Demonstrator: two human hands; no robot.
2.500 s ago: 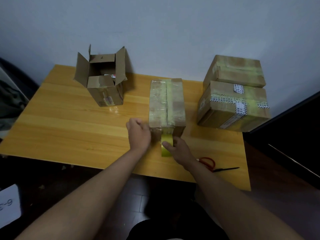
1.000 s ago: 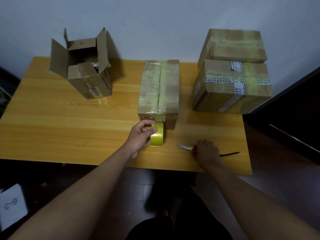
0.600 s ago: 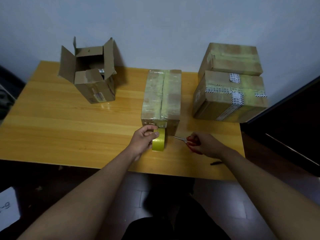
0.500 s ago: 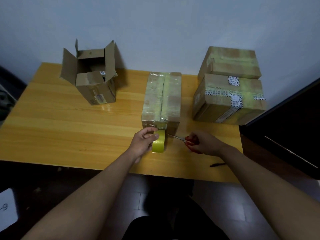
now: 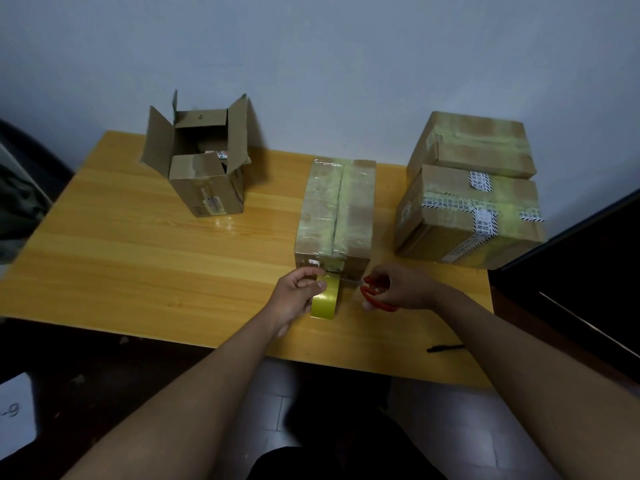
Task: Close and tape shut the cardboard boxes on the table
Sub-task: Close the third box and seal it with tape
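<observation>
Left hand (image 5: 298, 295) fingers curled gripping stiff tape roll (image 5: 325, 297), right hand (image 5: 398, 287) fingers pinching scissors (image 5: 372, 292) at taut strip; closed box (image 5: 336, 211) judged light, rigid.

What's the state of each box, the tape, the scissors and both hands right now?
Open box: flaps up, untaped.
Middle box: closed, taped along top seam.
Stacked boxes: both closed, taped.
Tape roll: on edge, strip running to middle box.
Scissors: blades at the strip.
Left hand: grips tape roll.
Right hand: grips scissors.
Pen: lying on table.
</observation>
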